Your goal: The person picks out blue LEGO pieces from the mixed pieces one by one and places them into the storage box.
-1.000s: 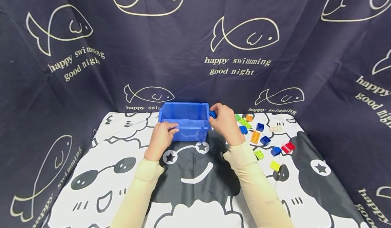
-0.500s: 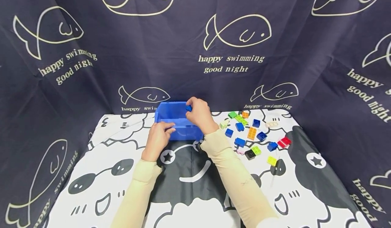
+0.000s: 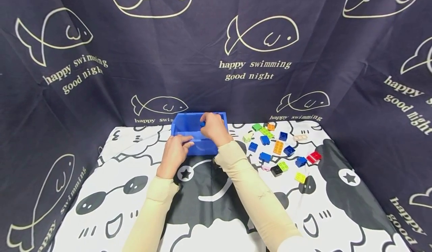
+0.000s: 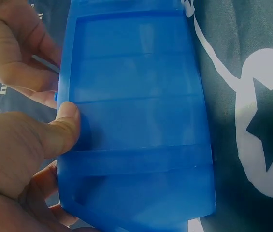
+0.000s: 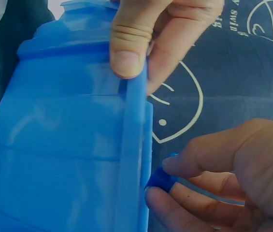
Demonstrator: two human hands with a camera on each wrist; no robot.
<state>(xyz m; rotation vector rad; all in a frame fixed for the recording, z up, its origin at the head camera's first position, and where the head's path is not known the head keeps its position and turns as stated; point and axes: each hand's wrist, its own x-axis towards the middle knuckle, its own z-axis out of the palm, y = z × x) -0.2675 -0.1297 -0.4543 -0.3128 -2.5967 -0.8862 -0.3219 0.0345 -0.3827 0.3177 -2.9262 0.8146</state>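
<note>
A blue plastic storage bin (image 3: 199,147) stands at the back of the table, near the dark curtain. My left hand (image 3: 175,152) grips its near rim at the left, and in the left wrist view the thumb (image 4: 64,128) lies over the edge with fingers on the other side. Over the bin's opening, my right hand (image 3: 215,128) pinches a small dark blue building brick (image 5: 162,180) between thumb and fingertips. In the head view most of that brick is hidden by the hand. The right part of the bin's interior is also covered.
Several building bricks lie loose right of the bin, among them an orange brick (image 3: 278,147), a red one (image 3: 314,157), a black one (image 3: 276,170) and a yellow one (image 3: 300,177). A patterned cloth (image 3: 135,214) covers the table, and a dark curtain (image 3: 189,57) hangs behind.
My right hand has carried the blue brick leftward from beside the bin's right wall to over its opening, dipping slightly lower lately. The left hand keeps its grip on the rim.
</note>
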